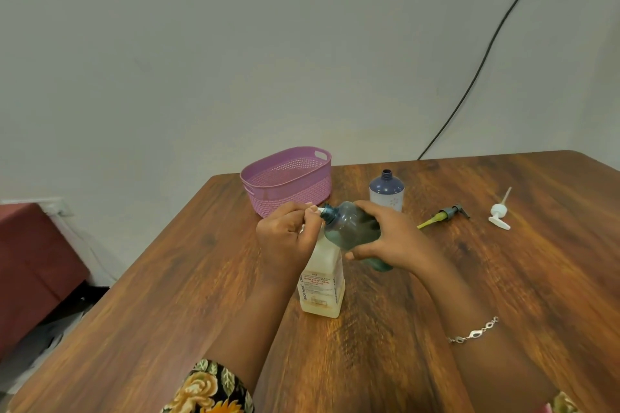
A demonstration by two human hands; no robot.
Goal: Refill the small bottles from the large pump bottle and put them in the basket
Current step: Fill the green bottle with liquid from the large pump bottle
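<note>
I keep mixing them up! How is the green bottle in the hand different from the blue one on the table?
The green bottle lies tilted in the right hand, its neck at the pump bottle; the blue bottle stands upright on the table. The green bottle is see-through; the blue bottle has a pale lower half. Both are uncapped.

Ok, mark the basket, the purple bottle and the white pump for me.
basket [291, 192]: head view, front wall.
purple bottle [386, 185]: head view, dark shoulder.
white pump [498, 210]: head view, round collar.
</note>
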